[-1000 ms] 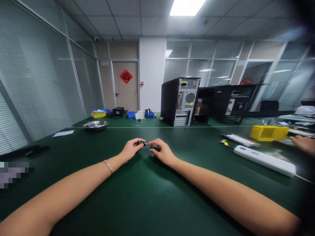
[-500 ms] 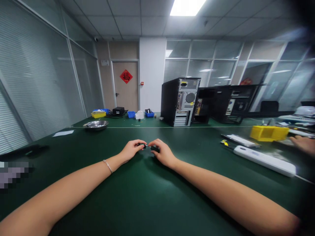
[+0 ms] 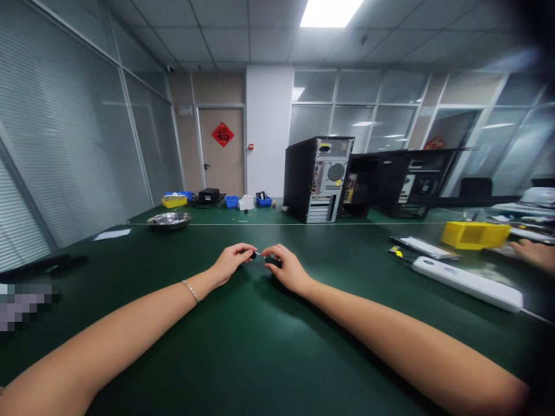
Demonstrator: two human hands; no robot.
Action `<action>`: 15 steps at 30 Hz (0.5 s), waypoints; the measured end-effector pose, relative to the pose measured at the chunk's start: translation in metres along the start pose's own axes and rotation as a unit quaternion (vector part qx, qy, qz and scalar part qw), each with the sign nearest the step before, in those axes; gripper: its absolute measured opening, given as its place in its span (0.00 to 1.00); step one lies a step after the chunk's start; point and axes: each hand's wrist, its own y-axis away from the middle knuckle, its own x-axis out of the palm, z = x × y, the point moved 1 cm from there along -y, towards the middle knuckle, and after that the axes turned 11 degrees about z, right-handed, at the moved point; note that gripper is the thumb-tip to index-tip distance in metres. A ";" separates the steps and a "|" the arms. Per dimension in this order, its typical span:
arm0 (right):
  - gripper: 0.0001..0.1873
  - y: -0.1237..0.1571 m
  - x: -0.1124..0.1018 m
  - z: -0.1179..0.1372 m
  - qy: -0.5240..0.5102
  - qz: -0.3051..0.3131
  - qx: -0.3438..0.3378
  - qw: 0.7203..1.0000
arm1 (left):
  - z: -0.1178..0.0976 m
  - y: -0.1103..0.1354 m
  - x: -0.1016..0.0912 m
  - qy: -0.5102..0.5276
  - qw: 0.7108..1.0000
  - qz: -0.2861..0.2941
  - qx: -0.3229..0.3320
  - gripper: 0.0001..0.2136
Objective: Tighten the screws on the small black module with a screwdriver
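Note:
Above the green table, my right hand (image 3: 288, 270) is closed around the dark handle of what looks like a small screwdriver (image 3: 273, 262). Its thin, shiny shaft points left, toward my other hand. My left hand (image 3: 229, 263), with a bracelet at the wrist, pinches a small dark part (image 3: 252, 255) between thumb and fingers. The shaft's tip meets this part or lies very close to it. Most of the part is covered by my fingers, so its kind does not show.
A metal bowl (image 3: 170, 221) stands back left, near a paper sheet (image 3: 111, 234). Computer towers (image 3: 318, 179) and small blue bins (image 3: 263, 200) are at the back. On the right lie a white power strip (image 3: 466, 283), a yellow bin (image 3: 476, 236) and another person's hand (image 3: 535, 253).
The small part has turned slightly in my left fingers, and less of it shows. My right hand stays almost where it was, still around the screwdriver.

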 end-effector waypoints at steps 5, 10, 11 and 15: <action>0.15 0.000 0.000 0.001 -0.003 -0.004 0.001 1.000 | 0.003 0.000 -0.004 0.029 0.999 -0.033 0.014 0.16; 0.14 0.000 0.001 0.001 -0.003 -0.008 0.003 1.000 | 0.004 0.000 -0.004 0.079 0.995 -0.057 -0.025 0.21; 0.14 0.000 0.001 0.001 -0.002 -0.008 0.003 1.000 | 0.004 0.000 -0.004 0.079 0.995 -0.057 -0.027 0.20; 0.14 0.000 0.001 0.002 0.000 -0.008 0.002 1.000 | 0.003 0.000 -0.003 0.083 0.995 -0.047 -0.024 0.18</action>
